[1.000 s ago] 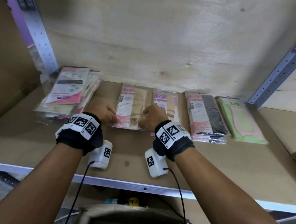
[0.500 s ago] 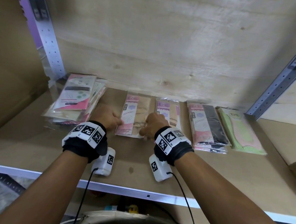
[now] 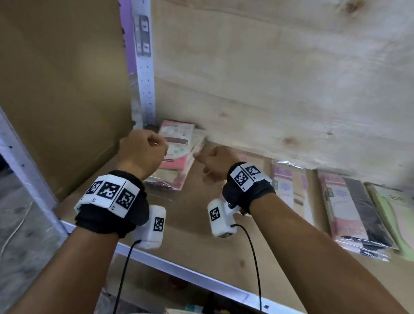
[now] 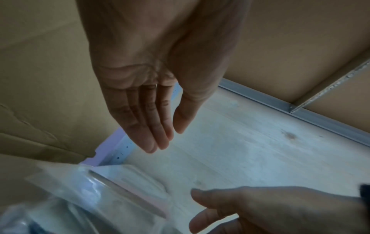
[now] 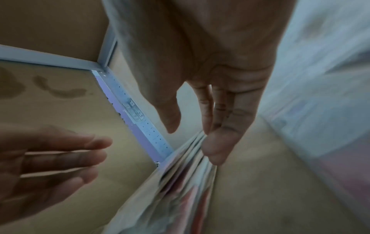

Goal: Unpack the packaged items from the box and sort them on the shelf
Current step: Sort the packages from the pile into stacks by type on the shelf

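A stack of pink-and-white packets (image 3: 179, 154) in clear bags lies in the far left corner of the shelf (image 3: 192, 244). My left hand (image 3: 156, 147) hovers over the stack's left side; the left wrist view shows its fingers (image 4: 152, 136) straight and holding nothing. My right hand (image 3: 200, 157) is at the stack's right side. In the right wrist view its straight fingertips (image 5: 212, 148) touch the packet edges (image 5: 180, 182) with the thumb apart. The bagged stack (image 4: 120, 190) shows blurred below the left hand.
To the right lie a beige packet (image 3: 286, 187), a pink-and-black pile (image 3: 352, 211) and a green packet (image 3: 397, 220). A perforated metal post (image 3: 143, 74) and a cardboard wall (image 3: 55, 91) close the left side. Plywood (image 3: 283, 88) backs the shelf.
Both hands have left the beige packet in the middle and moved left to the corner stack. The head view has swung left and closer.
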